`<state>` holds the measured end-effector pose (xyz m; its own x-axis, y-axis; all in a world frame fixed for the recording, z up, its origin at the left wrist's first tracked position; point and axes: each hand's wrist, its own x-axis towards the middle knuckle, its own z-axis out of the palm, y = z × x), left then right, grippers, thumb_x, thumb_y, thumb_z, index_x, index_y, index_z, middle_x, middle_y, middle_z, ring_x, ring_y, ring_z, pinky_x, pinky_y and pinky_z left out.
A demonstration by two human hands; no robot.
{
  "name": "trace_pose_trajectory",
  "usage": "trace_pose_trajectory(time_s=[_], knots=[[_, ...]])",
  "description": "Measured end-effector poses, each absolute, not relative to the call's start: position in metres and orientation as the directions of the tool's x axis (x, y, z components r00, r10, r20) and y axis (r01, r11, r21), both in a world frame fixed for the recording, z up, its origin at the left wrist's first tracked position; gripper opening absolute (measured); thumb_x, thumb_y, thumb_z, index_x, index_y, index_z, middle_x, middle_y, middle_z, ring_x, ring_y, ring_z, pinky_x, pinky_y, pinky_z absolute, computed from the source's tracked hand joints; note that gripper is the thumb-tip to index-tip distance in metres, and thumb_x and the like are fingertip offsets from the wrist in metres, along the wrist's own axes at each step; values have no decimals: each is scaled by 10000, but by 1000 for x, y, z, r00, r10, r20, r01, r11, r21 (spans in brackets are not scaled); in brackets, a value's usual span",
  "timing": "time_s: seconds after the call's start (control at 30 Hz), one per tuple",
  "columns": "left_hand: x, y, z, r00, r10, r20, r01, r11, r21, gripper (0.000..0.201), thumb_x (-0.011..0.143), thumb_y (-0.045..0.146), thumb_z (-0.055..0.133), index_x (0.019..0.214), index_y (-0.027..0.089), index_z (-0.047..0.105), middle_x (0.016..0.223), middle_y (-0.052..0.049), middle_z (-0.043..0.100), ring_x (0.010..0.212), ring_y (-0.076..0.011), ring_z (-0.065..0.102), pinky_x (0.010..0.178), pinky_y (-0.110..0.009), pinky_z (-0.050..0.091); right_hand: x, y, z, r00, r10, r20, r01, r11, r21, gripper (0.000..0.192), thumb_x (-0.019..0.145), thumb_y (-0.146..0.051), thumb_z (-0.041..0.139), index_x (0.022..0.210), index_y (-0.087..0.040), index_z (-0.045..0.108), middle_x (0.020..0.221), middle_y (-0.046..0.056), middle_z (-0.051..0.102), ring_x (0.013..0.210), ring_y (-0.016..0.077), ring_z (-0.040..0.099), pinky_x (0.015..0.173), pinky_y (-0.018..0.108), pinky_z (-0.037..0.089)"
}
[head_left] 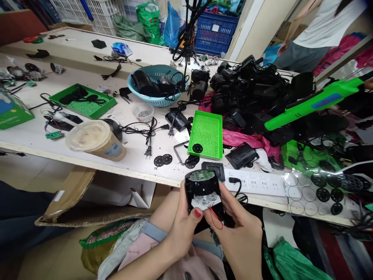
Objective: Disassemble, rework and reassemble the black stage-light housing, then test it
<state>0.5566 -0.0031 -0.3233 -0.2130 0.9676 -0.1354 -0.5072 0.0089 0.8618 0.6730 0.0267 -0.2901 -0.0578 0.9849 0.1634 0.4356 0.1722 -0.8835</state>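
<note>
Above my lap, at the table's front edge, a black lamp housing (202,188) is held between both hands. It has a round, clear-covered face at the top and a white plate with clear lenses (206,199) below that. A thin red wire (217,222) loops out from under the plate. My left hand (186,223) wraps the left side, with its thumb by the plate's lower edge. My right hand (240,229) closes around the right side, its thumb close to the red wire. The underside of the housing is hidden by my hands.
Just beyond my hands lie a green perforated tray (205,130), a white power strip (262,182) and several black discs (163,160). A lidded drink cup (96,140) stands left. A blue basket (157,102) holds black parts. Black housings (253,85) pile up right. A person (320,31) is behind.
</note>
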Motion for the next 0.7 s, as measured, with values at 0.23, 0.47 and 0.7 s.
trace_pose_trajectory(time_s=[0.23, 0.47, 0.7], knots=[[553, -4, -332, -184, 969, -163, -505, 49, 862, 807, 883, 610, 619, 1520, 226, 306, 1560, -141, 403, 1483, -336, 275, 1231, -464, 222, 680, 30, -292, -179, 978, 107, 398, 172, -901, 569, 834, -284, 729, 1384, -258, 587, 1288, 55, 680, 1090, 254, 705, 952, 366, 587], [550, 4, -315, -201, 971, -128, -399, 39, 916, 754, 883, 589, 629, 1480, 207, 371, 1481, -136, 508, 1388, -321, 437, 1174, -429, 341, 684, 28, -291, -201, 979, 42, 338, 109, -935, 600, 843, -245, 724, 1417, -273, 551, 1335, 52, 649, 1166, 252, 662, 978, 343, 557], [549, -3, -330, -211, 946, -244, -465, 122, 877, 696, 888, 548, 627, 1462, 202, 439, 1409, -124, 582, 1419, -346, 393, 1189, -469, 302, 704, 42, -278, -396, 917, -40, 72, -12, -997, 451, 934, -200, 624, 1361, -343, 596, 1392, 12, 592, 1245, 204, 592, 1014, 275, 501]])
